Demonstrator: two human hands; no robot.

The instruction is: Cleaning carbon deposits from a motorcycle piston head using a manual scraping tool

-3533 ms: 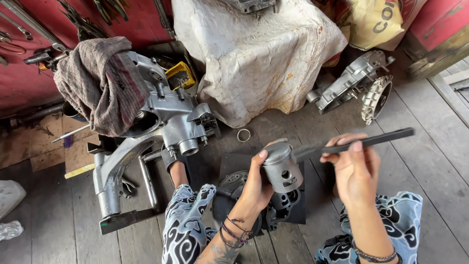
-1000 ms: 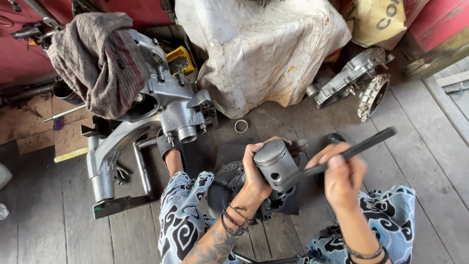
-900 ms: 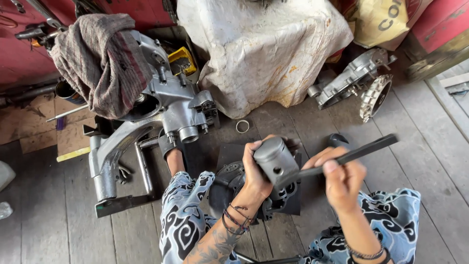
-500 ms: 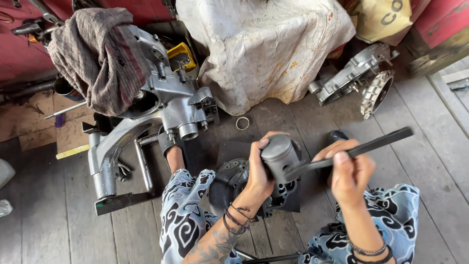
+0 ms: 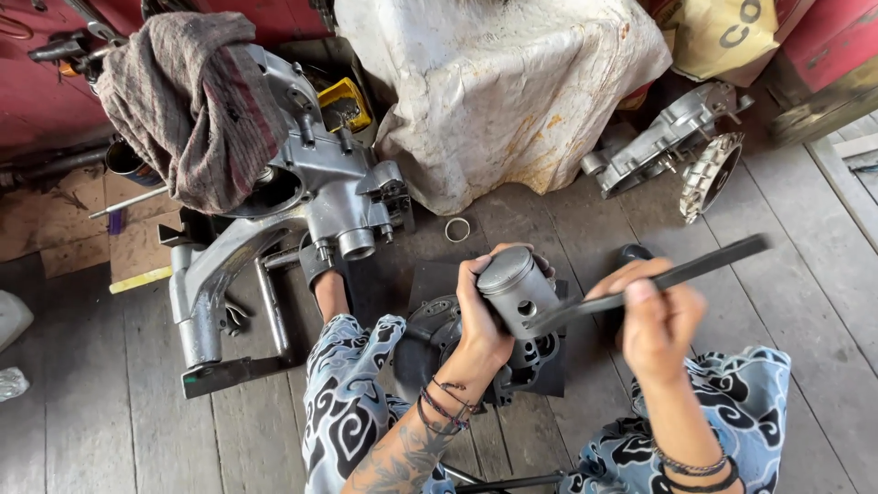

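The left hand (image 5: 482,306) is lifted with its fingers curled tight around something. The right hand (image 5: 660,316) is closed in a fist around something thin, a bit blurry. Both wrists wear dark bands.

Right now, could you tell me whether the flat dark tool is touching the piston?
Touching. In the head view, the flat dark tool, held by the right hand, has its tip against the piston beside its side hole.
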